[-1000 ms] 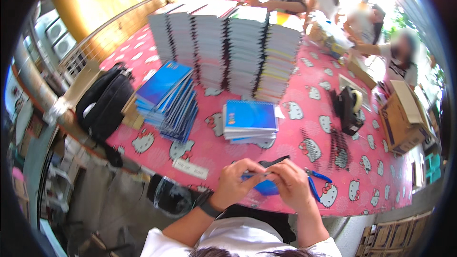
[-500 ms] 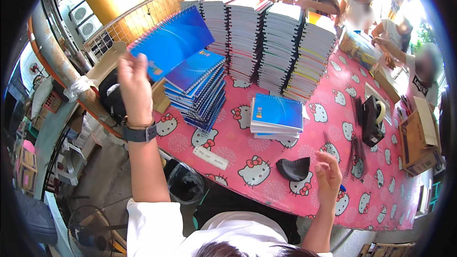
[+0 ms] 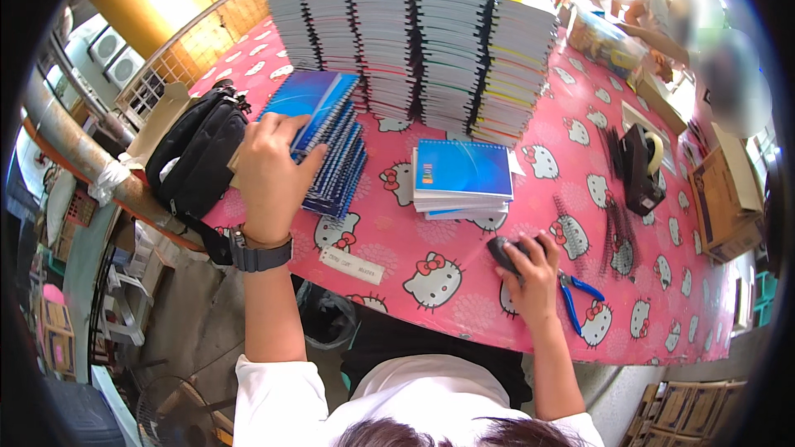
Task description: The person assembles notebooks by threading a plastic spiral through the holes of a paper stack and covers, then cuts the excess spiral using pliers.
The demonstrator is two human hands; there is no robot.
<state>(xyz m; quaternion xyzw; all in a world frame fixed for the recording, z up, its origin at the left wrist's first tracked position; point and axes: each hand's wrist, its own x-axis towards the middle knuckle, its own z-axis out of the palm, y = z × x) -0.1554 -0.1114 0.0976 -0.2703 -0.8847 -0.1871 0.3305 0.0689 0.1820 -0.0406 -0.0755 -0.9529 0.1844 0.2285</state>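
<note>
The left hand (image 3: 275,172) pinches a blue notebook (image 3: 302,93) atop the coil-bound stack (image 3: 339,170), which looks finished; the right hand (image 3: 532,275) covers a black piece (image 3: 498,250), grip unclear. Beyond, a smaller pile (image 3: 464,167) seems still to do; loose coils (image 3: 614,240) lie near

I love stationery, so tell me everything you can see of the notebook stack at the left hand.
The uneven notebook stack has shiny blue covers, with spiral coils showing along its right side. It stands on the pink patterned tablecloth, right of the black bag. The left hand is at its near left corner, fingers at the topmost notebook.
</note>
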